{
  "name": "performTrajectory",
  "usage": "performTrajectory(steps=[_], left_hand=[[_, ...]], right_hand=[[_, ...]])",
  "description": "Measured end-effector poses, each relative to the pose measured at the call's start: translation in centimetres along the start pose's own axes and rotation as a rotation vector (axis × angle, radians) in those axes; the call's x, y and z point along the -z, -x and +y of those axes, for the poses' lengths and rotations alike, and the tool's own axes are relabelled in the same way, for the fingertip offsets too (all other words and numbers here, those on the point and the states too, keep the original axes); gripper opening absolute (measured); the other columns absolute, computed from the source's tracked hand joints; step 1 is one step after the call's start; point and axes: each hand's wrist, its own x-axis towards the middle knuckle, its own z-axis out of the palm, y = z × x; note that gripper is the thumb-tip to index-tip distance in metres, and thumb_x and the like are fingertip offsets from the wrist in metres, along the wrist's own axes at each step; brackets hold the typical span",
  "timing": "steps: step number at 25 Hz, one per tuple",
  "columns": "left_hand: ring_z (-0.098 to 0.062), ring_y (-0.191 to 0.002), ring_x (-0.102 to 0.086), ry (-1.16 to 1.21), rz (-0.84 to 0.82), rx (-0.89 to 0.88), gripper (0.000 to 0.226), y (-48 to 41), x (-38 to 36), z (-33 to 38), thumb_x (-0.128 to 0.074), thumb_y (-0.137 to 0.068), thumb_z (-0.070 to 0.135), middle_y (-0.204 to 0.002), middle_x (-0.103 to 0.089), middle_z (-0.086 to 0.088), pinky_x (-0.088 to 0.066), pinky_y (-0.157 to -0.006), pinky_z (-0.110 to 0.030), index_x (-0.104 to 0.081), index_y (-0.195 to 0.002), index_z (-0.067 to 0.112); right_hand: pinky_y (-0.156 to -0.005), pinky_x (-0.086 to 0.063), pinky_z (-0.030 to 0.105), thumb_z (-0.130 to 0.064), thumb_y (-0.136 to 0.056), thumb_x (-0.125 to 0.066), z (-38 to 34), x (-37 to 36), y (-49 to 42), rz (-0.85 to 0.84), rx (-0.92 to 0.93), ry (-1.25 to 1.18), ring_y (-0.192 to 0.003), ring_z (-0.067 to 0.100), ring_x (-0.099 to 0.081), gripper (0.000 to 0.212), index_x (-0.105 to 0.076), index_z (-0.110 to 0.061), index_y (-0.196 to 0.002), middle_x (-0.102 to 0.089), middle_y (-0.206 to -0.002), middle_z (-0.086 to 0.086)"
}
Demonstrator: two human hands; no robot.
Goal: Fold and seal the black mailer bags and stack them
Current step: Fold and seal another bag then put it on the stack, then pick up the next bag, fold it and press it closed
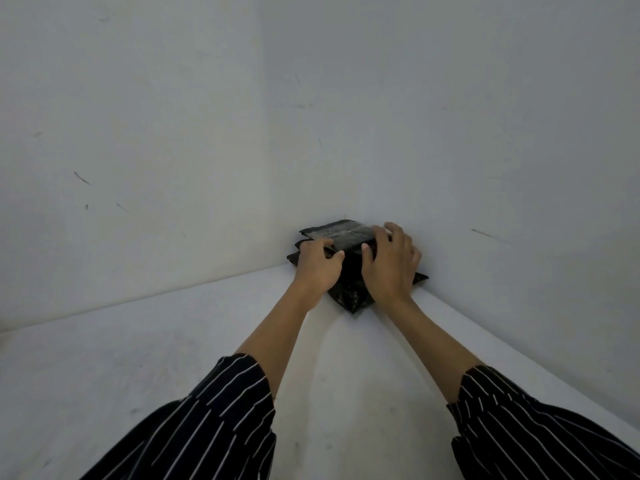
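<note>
Two walls [173, 133] box mailer stack [349, 289], left grip [320, 263] pinching top edge, right grip [389, 263] pressing flat, unclenched

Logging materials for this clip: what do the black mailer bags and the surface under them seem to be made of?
The black mailer bags look like thin glossy plastic film: the top one shows a pale sheen, and the lower corners are crinkled. The surface looks like matt white painted or laminated board, faintly scuffed; which one, the view cannot settle.
</note>
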Motion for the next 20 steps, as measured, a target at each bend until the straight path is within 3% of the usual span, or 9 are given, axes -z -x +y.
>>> performTrajectory(steps=[4,8,11,14,20], left_hand=[[-0.019,-0.132,-0.038,-0.052,-0.185,0.001,0.046,0.8,0.3,0.3,-0.045,-0.098,0.026,-0.148,-0.034,-0.004,-0.034,-0.110,-0.034,-0.038,-0.141,0.012],[-0.013,-0.118,-0.046,-0.043,-0.187,-0.045,0.035,1.7,1.0,1.2,-0.045,-0.098,0.024,-0.133,-0.047,0.003,-0.039,-0.098,-0.025,-0.048,-0.131,0.014],[-0.012,-0.104,-0.050,-0.153,-0.073,-0.109,0.032,2.8,1.9,1.6,-0.050,-0.096,0.021,-0.125,-0.054,0.001,-0.038,-0.082,-0.019,-0.052,-0.126,0.010],[-0.019,-0.111,-0.053,-0.254,0.075,-0.108,0.033,4.3,4.1,1.7,-0.053,-0.094,0.018,-0.124,-0.056,-0.007,-0.036,-0.082,-0.019,-0.054,-0.125,0.006],[-0.021,-0.089,-0.061,-0.488,0.173,-0.123,0.014,11.6,11.6,0.1,-0.053,-0.091,0.017,-0.094,-0.066,-0.004,-0.046,-0.076,-0.028,-0.064,-0.091,0.008]], right_hand=[[-0.115,-0.005,0.043,-0.030,-0.102,-0.028,0.1,-0.3,0.3,-0.301,0.141,0.178,-0.144,0.021,-0.020,0.043,-0.036,-0.022,-0.144,-0.028,-0.155,0.004],[-0.116,0.000,0.045,-0.030,-0.103,-0.023,-0.2,0.4,0.2,-0.404,0.139,0.198,-0.146,0.021,-0.015,0.045,-0.026,-0.022,-0.148,-0.020,-0.158,0.003],[-0.114,-0.009,0.041,-0.030,-0.101,-0.034,-0.9,1.6,0.2,-0.326,0.164,0.075,-0.138,0.021,-0.031,0.042,-0.040,-0.015,-0.141,-0.038,-0.149,0.007],[-0.102,-0.024,0.036,-0.028,-0.098,-0.044,-2.4,3.7,1.0,-0.261,0.227,0.014,-0.117,0.021,-0.049,0.031,-0.054,-0.013,-0.123,-0.058,-0.124,0.003],[-0.091,-0.036,0.037,-0.017,-0.094,-0.048,-7.1,9.3,6.0,-0.343,0.304,-0.120,-0.083,0.022,-0.058,0.013,-0.058,-0.010,-0.095,-0.064,-0.090,0.002]])
